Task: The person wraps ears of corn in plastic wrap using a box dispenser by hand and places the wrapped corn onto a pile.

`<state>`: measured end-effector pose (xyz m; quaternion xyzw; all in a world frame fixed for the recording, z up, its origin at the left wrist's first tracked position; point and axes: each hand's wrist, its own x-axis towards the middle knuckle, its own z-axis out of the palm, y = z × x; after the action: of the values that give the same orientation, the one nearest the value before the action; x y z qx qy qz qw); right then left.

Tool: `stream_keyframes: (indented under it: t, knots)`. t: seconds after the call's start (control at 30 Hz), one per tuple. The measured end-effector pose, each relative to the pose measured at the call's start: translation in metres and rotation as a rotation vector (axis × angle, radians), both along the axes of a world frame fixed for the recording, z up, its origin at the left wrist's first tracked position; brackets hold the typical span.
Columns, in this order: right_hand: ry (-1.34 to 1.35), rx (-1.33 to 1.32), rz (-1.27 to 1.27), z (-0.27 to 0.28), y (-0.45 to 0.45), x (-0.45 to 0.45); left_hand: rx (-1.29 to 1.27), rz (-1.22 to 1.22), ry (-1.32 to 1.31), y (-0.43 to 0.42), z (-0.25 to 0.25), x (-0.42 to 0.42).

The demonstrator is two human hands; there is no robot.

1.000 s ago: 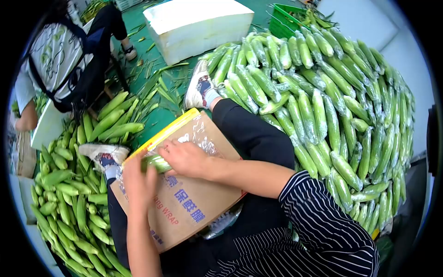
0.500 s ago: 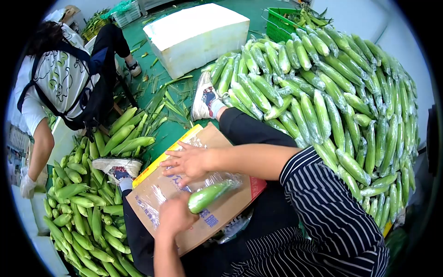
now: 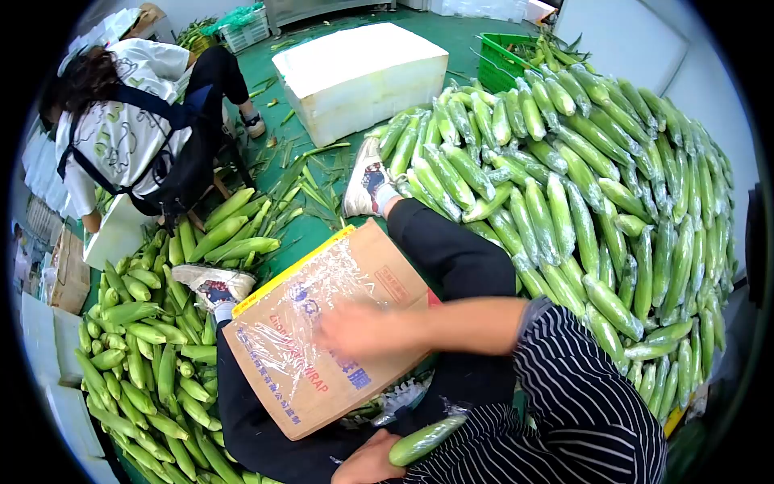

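At the lower edge of the view, my left hand (image 3: 369, 461) grips the butt end of a green ear of corn (image 3: 426, 440). Clear plastic film clings to this ear, with a loose bit sticking out at its tip. My right hand (image 3: 355, 329) is smeared by motion over a cardboard box (image 3: 278, 397) on my lap, so its fingers cannot be made out. Crinkled clear film (image 3: 322, 270) covers much of the printed box top, and a yellow strip (image 3: 292, 270) runs along the box's far edge.
Unwrapped corn ears (image 3: 137, 335) lie heaped at left; film-wrapped corn (image 3: 580, 194) is piled high at right. A white foam box (image 3: 359, 93) and a green basket (image 3: 498, 63) stand beyond. Another person (image 3: 129, 145) sits at upper left. Husk scraps litter the green floor.
My left hand has carried the wrapped corn from above the box down towards my body. My right hand has moved down and right over the box. The other person has leaned forward.
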<state>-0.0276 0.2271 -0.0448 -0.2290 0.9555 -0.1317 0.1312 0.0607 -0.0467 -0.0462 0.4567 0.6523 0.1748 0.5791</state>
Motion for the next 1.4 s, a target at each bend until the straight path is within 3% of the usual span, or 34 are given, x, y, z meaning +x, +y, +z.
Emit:
stream_keyframes:
  t: [0.1, 0.17, 0.23, 0.27, 0.33, 0.37, 0.4, 0.47, 0.5, 0.53, 0.57, 0.63, 0.67, 0.7, 0.73, 0.77, 0.83, 0.87, 0.9, 0.93, 0.97, 1.0, 1.03, 1.07, 1.17, 1.23, 1.27, 1.33, 1.37, 1.4]
  knots:
    - [-0.346, -0.224, 0.159, 0.065, -0.022, 0.132, 0.01, 0.285, 0.127, -0.015, 0.035, 0.009]
    - [-0.804, -0.589, 0.035, 0.02, -0.041, 0.187, 0.133, 0.313, 0.351, -0.024, 0.056, 0.004]
    - [-0.854, -1.025, -0.231, 0.002, -0.052, 0.22, 0.251, 0.218, 0.504, -0.039, 0.07, -0.022]
    - [-0.869, -1.075, -0.262, -0.002, -0.05, 0.221, 0.43, 0.263, 0.521, -0.043, 0.07, -0.039]
    - [-0.606, -1.118, -0.332, 0.009, -0.036, 0.209, 0.735, 0.443, 0.639, -0.044, 0.066, -0.06]
    - [-0.391, -1.143, -0.354, 0.001, -0.034, 0.201, 0.877, 0.916, 0.364, -0.025, 0.05, -0.042]
    - [-0.29, -1.168, -0.434, -0.007, -0.024, 0.185, 1.097, 1.187, -0.008, -0.002, 0.051, -0.042]
    - [-0.02, -1.842, -0.745, -0.005, -0.001, 0.143, 1.44, 1.395, -0.555, 0.053, 0.067, -0.051]
    - [0.065, -2.267, -0.908, 0.007, 0.005, 0.124, 1.586, 1.353, -0.694, 0.076, 0.077, -0.055]
    - [0.281, -2.666, -1.011, 0.019, 0.012, 0.106, 1.567, 1.34, -0.787, 0.093, 0.078, -0.058]
    - [0.357, -2.83, -1.074, 0.054, 0.009, 0.095, 1.108, 1.915, -0.349, 0.134, 0.1, -0.036]
    - [0.216, -2.821, -1.189, 0.085, -0.016, 0.086, 0.896, 1.345, 0.186, 0.142, 0.005, -0.022]
    - [0.275, -2.307, -1.369, 0.052, -0.016, 0.091, 0.903, 1.1, 0.154, 0.146, 0.001, -0.018]
    - [0.352, -2.083, -1.205, 0.011, 0.024, 0.102, 0.91, 0.858, 0.11, 0.151, -0.002, -0.013]
    - [0.37, -2.071, -1.199, 0.035, 0.059, 0.105, 0.853, 0.681, 0.197, 0.142, 0.02, -0.029]
    - [0.233, -1.681, -1.321, 0.036, 0.115, 0.123, 0.939, 0.787, 0.104, 0.126, 0.026, -0.035]
    - [0.476, -0.758, -1.406, 0.013, 0.245, 0.12, 0.859, 0.946, 0.201, 0.041, 0.021, -0.088]
    - [0.632, -0.243, -1.444, -0.001, 0.319, 0.132, 0.713, 1.137, 0.339, 0.008, 0.053, -0.113]
    - [0.762, -0.007, -1.216, -0.022, 0.399, 0.143, 0.763, 1.168, 0.729, -0.037, 0.03, -0.156]
    - [0.647, 0.173, -1.2, -0.022, 0.426, 0.148, 0.847, 1.639, 0.425, -0.057, 0.027, -0.179]
    - [0.54, 0.351, -1.18, -0.014, 0.437, 0.146, 0.785, 1.788, 0.526, -0.092, 0.014, -0.212]
    - [0.281, 0.517, -1.264, 0.006, 0.403, 0.126, 0.525, 1.832, 0.677, -0.135, -0.012, -0.246]
    - [0.366, 0.432, -1.153, -0.014, 0.417, 0.115, 0.242, 1.771, 0.771, -0.163, -0.033, -0.274]
    - [0.423, 0.123, -1.173, -0.017, 0.388, 0.105, 0.021, 1.541, 0.97, -0.176, -0.044, -0.287]
    - [0.373, -0.626, -1.166, -0.027, 0.279, 0.096, -0.556, 1.167, 0.884, -0.172, -0.1, -0.348]
    - [0.331, -0.505, -1.032, 0.004, 0.202, 0.101, -0.656, 1.079, 0.782, -0.152, -0.117, -0.38]
    - [0.354, -0.441, -0.918, 0.01, 0.182, 0.108, -0.339, 1.193, 0.879, -0.171, -0.174, -0.4]
    - [0.435, -0.388, -0.82, 0.012, 0.153, 0.119, 0.02, 1.237, 1.03, -0.204, -0.257, -0.441]
    - [0.462, -0.39, -0.822, 0.012, 0.145, 0.121, 0.046, 1.424, 0.814, -0.21, -0.259, -0.453]
    - [0.461, -0.392, -0.822, 0.011, 0.144, 0.123, 0.018, 1.604, 0.628, -0.197, -0.223, -0.436]
